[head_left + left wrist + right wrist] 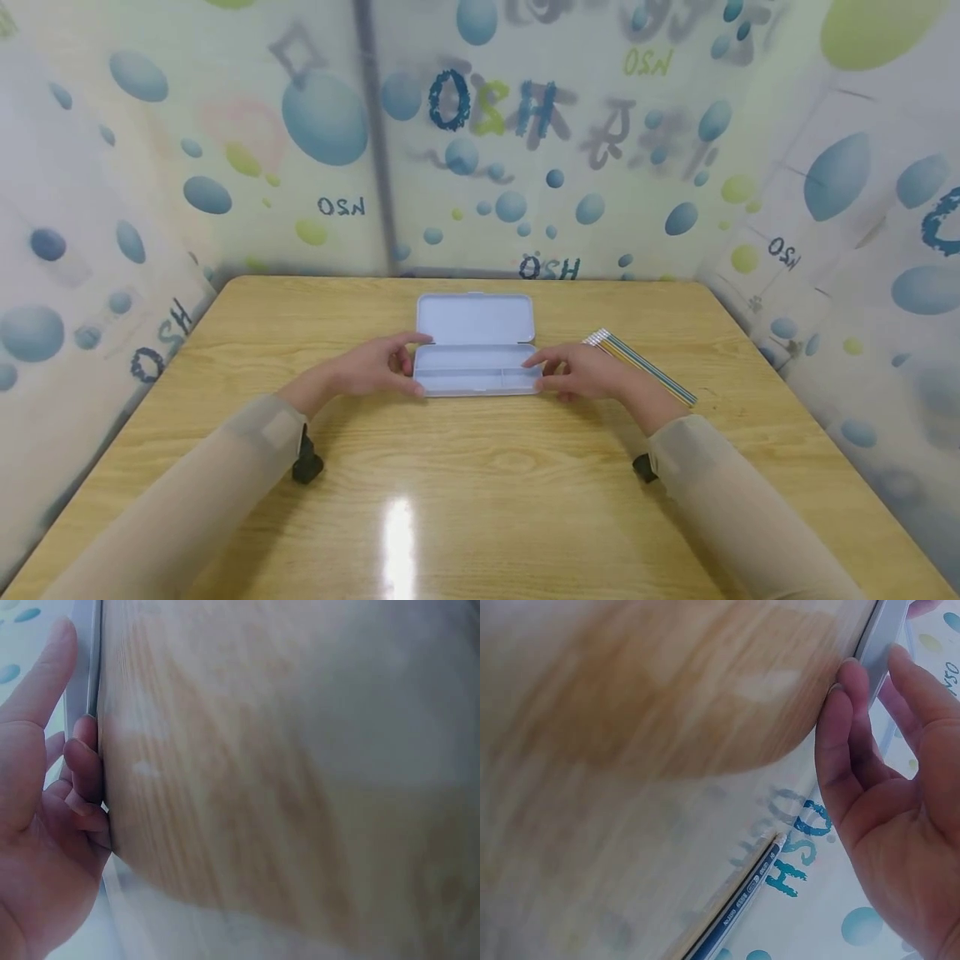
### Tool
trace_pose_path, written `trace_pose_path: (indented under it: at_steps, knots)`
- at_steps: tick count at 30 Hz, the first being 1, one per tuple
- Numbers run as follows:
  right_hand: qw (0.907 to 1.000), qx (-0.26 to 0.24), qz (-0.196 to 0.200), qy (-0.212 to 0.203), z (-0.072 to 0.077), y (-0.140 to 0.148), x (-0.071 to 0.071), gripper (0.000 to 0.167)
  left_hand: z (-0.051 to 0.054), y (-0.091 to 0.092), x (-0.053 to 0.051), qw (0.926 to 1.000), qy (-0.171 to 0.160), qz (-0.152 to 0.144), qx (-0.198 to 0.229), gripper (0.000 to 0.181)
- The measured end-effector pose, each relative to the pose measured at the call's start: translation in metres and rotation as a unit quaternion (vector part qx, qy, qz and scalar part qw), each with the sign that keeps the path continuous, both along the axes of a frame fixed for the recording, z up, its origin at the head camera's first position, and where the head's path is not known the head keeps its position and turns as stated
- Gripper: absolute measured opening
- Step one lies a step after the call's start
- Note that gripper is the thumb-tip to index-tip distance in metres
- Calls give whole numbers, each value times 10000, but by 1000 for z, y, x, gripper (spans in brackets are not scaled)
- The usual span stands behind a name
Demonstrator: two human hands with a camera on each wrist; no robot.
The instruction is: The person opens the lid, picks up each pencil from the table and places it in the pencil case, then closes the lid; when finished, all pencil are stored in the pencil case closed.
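Note:
A light blue-white pencil case [457, 382] lies on the table with its lid [475, 318] raised at the back. Its tray is divided into compartments, and nothing shows inside. At the left end, my left hand [369, 367] grips the case, thumb at the front corner and index finger near the hinge side. On the opposite end my right hand [583, 372] holds it, with a finger over the rim and the thumb at the front corner. The right wrist view shows fingertips [851, 675] against the case's edge [883, 637].
Several pencils [652, 372] lie side by side just beyond the right hand, partly hidden by it. The wooden table [480, 500] meets patterned walls [510, 183] at the back and sides. A bright reflection shows on its near part.

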State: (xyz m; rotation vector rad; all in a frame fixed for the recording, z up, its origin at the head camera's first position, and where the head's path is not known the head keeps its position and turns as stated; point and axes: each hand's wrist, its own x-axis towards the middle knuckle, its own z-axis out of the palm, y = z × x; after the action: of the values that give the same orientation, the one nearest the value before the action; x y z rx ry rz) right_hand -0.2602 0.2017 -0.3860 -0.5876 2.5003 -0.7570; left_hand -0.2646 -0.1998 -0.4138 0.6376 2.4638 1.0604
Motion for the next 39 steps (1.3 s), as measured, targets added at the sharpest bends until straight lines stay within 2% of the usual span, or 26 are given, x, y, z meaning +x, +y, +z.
trace_pose_path:
  at_steps: [23,29,35,39]
  knots:
    - [9998,-173,51,-132,-1,4,-4,42,0,-2,-3,9999,106,-28,-31,91]
    - [9981,-542,156,236,-4,20,1,41,-1,-1,-2,10000,68,-62,8,90]
    - [9922,-860,-363,831,6,55,8,36,-1,-1,-2,10000,46,-22,-10,90]
    - [9879,-989,-723,952,13,83,11,35,0,0,-1,10000,48,-28,-28,90]
